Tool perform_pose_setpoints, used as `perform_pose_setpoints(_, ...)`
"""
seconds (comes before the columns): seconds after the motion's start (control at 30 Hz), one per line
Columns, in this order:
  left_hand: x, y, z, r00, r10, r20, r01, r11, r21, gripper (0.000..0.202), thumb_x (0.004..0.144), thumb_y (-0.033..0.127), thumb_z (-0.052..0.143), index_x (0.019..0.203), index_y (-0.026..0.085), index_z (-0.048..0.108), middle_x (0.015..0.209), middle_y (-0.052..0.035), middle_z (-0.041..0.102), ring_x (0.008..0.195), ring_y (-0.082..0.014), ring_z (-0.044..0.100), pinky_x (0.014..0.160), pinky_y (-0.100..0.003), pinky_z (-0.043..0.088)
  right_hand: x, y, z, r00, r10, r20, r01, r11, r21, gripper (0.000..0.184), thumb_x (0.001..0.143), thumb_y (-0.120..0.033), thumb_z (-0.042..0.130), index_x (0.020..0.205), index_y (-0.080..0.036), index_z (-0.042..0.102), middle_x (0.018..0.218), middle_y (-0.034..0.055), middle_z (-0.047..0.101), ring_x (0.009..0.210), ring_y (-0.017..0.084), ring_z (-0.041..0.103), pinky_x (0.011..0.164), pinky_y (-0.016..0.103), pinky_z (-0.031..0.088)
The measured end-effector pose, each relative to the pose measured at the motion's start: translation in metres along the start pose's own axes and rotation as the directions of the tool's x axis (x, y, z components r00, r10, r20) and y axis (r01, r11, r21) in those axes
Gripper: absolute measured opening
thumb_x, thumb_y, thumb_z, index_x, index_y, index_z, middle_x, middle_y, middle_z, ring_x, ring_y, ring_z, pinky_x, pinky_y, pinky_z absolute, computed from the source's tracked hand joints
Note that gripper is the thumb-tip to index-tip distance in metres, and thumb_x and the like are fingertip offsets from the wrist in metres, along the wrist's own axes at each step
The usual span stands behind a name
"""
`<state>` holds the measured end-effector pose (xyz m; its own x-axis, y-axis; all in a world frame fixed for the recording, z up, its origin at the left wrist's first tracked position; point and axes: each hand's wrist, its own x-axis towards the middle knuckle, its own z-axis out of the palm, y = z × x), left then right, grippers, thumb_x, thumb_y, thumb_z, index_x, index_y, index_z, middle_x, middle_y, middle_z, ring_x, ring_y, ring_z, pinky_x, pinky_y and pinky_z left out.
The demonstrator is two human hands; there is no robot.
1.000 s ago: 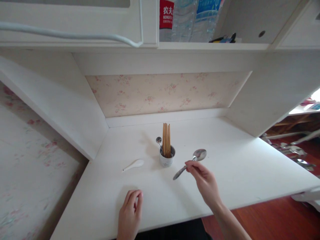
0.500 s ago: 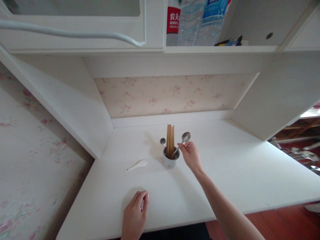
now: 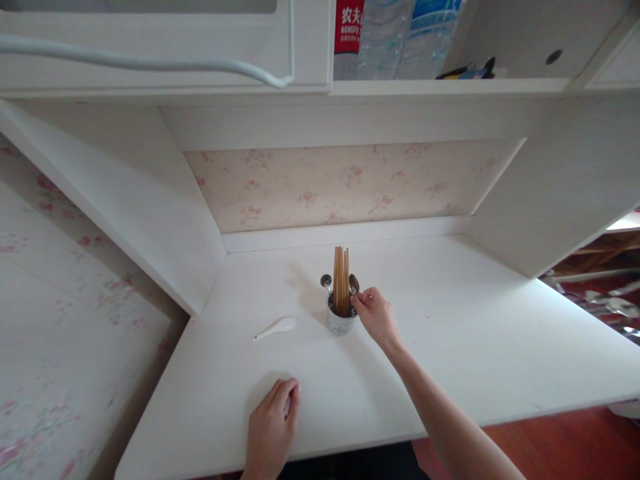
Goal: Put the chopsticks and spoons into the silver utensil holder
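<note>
A white utensil holder [image 3: 342,325] with small round holes stands upright on the table, holding a bundle of wooden chopsticks [image 3: 341,280]. Against its left rim leans a small metal spoon [image 3: 326,281], bowl up. My right hand [image 3: 376,315] pinches a larger metal spoon [image 3: 354,283] at the holder's right rim; the spoon's bowl points up and its lower part is hidden. On the table left of the holder lies a white soup spoon [image 3: 280,327]. Near the front edge my left hand [image 3: 274,417] rests with curled fingers, nothing visible in them.
The white tabletop [image 3: 450,333] runs between side panels, with flowered wallpaper [image 3: 320,187] behind. Overhead are a cabinet with a white cable [image 3: 150,61] across its front and a shelf with plastic water bottles [image 3: 385,40]. At far right, metal utensils [image 3: 610,303] lie beyond the table.
The larger metal spoon has gone from leaning out to the right to standing more upright beside the chopsticks. My right hand has moved slightly left with it; my left hand stays nearly still.
</note>
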<state>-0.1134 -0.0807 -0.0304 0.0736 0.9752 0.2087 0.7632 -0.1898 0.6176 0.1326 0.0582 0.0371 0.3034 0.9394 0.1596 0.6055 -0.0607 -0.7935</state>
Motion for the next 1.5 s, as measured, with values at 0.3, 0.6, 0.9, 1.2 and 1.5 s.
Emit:
perform_pose_setpoints(0.3, 0.06, -0.004, -0.039, 1.0, 0.002, -0.006, -0.002, 0.997, 0.075, 0.023, 0.092, 0.035, 0.042, 0.097, 0.023, 0.061, 0.092, -0.0021, 0.066, 0.071, -0.0144, 0.061, 0.071, -0.026, 0.048, -0.013, 0.018, -0.006, 0.999, 0.05, -0.009, -0.044, 0.94, 0.339, 0.032, 0.079, -0.055, 0.055, 0.077, -0.024, 0.048, 0.102, 0.0087, 0.07, 0.091, 0.024, 0.067, 0.076, 0.035, 0.05)
perform_pose_setpoints(0.6, 0.123, -0.031, -0.042, 0.977, 0.095, 0.192, -0.174, 0.875, 0.452, 0.028, 0.084, 0.02, 0.053, 0.112, 0.021, 0.06, 0.108, -0.0075, 0.062, 0.104, -0.0226, 0.055, 0.091, -0.034, 0.042, -0.048, 0.08, -0.002, 0.988, 0.129, 0.082, -0.147, 0.949, 0.28, 0.032, 0.083, -0.056, 0.048, 0.087, -0.024, 0.052, 0.083, 0.0021, 0.069, 0.073, 0.019, 0.066, 0.068, 0.03, 0.047)
perform_pose_setpoints(0.9, 0.136, -0.028, -0.04, 0.952, 0.081, 0.297, -0.216, 0.863, 0.457, 0.025, 0.09, 0.019, 0.042, 0.106, 0.021, 0.062, 0.1, -0.0071, 0.067, 0.094, -0.0215, 0.061, 0.08, -0.031, 0.045, -0.057, 0.089, -0.001, 0.992, 0.087, 0.091, -0.105, 0.97, 0.217, 0.03, 0.086, -0.052, 0.044, 0.087, -0.024, 0.054, 0.072, 0.0001, 0.065, 0.068, 0.018, 0.061, 0.065, 0.028, 0.043)
perform_pose_setpoints(1.2, 0.162, 0.046, -0.054, 0.997, 0.076, -0.019, -0.077, 0.992, -0.1, 0.031, 0.089, 0.042, 0.046, 0.089, 0.019, 0.066, 0.088, -0.0038, 0.069, 0.077, -0.0154, 0.066, 0.072, -0.024, 0.05, -0.057, 0.092, -0.002, 0.987, 0.098, 0.124, -0.122, 0.97, 0.21, 0.03, 0.087, -0.053, 0.043, 0.091, -0.026, 0.053, 0.075, 0.0002, 0.065, 0.07, 0.019, 0.061, 0.066, 0.028, 0.043)
perform_pose_setpoints(1.5, 0.182, 0.117, -0.039, 0.992, 0.042, -0.117, -0.071, 0.964, -0.257, 0.03, 0.086, 0.045, 0.051, 0.096, 0.021, 0.066, 0.088, -0.0007, 0.072, 0.078, -0.015, 0.066, 0.074, -0.024, 0.048, -0.057, 0.088, -0.006, 0.99, 0.082, 0.115, -0.106, 0.97, 0.218, 0.029, 0.088, -0.053, 0.042, 0.089, -0.026, 0.053, 0.069, -0.0016, 0.063, 0.066, 0.018, 0.061, 0.063, 0.028, 0.042)
